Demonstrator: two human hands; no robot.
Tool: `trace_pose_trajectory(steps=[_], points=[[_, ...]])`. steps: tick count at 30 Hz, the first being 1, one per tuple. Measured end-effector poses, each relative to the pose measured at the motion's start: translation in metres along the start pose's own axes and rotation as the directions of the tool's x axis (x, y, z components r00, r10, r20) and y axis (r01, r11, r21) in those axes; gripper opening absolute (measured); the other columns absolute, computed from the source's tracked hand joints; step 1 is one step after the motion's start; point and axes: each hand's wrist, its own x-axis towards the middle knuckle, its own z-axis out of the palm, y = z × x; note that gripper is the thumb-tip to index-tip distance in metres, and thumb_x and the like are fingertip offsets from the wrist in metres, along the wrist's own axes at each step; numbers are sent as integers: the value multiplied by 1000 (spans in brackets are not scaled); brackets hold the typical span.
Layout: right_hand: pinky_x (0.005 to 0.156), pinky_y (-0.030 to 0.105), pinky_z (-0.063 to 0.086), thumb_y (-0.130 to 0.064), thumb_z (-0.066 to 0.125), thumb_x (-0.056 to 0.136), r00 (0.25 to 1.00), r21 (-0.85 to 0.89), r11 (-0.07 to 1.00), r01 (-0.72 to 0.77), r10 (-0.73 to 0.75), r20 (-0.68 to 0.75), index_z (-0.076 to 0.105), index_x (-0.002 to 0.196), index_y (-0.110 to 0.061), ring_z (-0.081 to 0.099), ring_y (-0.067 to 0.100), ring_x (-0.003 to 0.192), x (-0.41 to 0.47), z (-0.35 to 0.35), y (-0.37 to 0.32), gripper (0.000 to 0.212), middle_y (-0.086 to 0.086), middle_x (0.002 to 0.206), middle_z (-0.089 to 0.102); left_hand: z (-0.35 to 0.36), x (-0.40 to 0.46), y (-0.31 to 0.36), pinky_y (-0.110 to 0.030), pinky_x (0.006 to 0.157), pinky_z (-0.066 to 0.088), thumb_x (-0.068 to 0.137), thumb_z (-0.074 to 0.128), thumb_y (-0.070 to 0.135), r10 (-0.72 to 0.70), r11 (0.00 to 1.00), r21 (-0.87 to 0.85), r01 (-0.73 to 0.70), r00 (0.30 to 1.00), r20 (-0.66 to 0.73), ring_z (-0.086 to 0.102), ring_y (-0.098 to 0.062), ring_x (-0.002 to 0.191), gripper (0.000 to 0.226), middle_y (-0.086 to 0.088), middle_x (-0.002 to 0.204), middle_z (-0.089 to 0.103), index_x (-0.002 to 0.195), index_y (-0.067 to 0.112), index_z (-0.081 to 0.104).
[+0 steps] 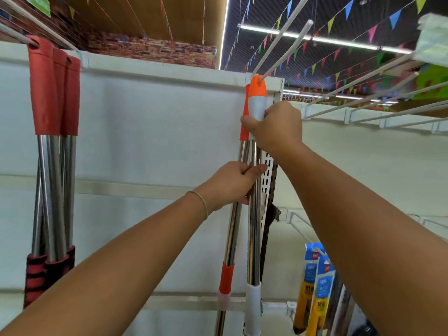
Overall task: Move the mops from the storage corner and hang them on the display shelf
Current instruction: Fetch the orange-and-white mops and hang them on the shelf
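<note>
A white display shelf (157,132) fills the frame, red-handled mops (54,141) hanging upper left, bare panel between. At centre, the left hand (232,184) grips chrome mop poles (253,214); the right hand (276,126) clasps the orange-and-grey handle (257,98) hooked on a white peg (286,50).

Mops (253,214) on shelf's white hook (283,50)

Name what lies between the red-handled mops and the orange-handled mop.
Head view: only bare white shelf panel between the red-handled mops and orange-handled mop; nothing hangs there.
</note>
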Motion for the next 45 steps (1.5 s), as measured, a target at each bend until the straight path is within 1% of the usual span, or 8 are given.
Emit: trace_pose_trajectory(steps=[8,12,18,25,30,39,43,45], points=[[48,23,44,-51,71,79,1000,7,1000,-17,17,-10,65,91,-9,56,10,54,9,12,6,44,-1,65,56,2,16,-11,-42,81,61,99,45,52,6,994,110,-3,1000,-27,72,-28,72,47,-8,68,59,76,12,54],[51,23,45,-54,70,79,1000,16,1000,-12,12,-29,64,92,-10,55,9,55,8,15,8,46,0,68,57,4,17,-13,-42,83,60,99,44,51,13,992,128,-10,1000,-21,73,-26,72,48,-10,72,62,78,10,55],[43,21,34,-55,69,82,1000,65,998,-25,26,-11,66,84,-8,51,5,48,-2,15,10,47,-2,59,52,7,13,-17,-43,81,61,100,42,52,43,990,132,-39,999,-29,68,-23,65,47,-7,69,58,75,13,54],[45,22,43,-52,74,81,996,103,993,-65,58,65,69,84,-5,56,10,51,-29,15,23,48,0,61,56,13,-1,-26,-27,63,56,102,43,44,63,993,101,-59,998,-30,61,-17,62,41,-6,70,56,77,12,52],[46,24,41,-52,73,83,989,57,994,-96,89,115,68,88,-6,57,13,55,-34,10,22,46,1,65,58,19,-10,-38,-46,83,59,100,49,41,50,991,124,-46,998,-32,69,-26,80,33,-9,82,65,96,10,58],[43,18,29,-51,60,93,992,42,996,-84,80,94,63,68,-9,45,8,47,-89,15,34,50,-1,53,51,41,-48,-75,-42,76,62,97,58,37,-59,988,147,49,996,64,71,-26,86,39,-10,102,68,127,12,54],[46,11,35,-47,59,95,988,71,991,-116,107,109,46,55,-16,39,9,45,-121,20,45,52,-4,50,44,53,-62,-98,-45,79,60,95,59,40,-101,980,179,81,989,105,70,-25,88,39,-10,100,69,125,14,55],[44,11,31,-44,57,97,983,75,987,-141,131,127,51,60,-19,43,7,49,-138,22,52,45,-6,54,48,58,-67,-106,-44,81,60,95,59,40,-117,984,150,99,987,112,69,-23,89,36,-8,101,69,122,16,57]])
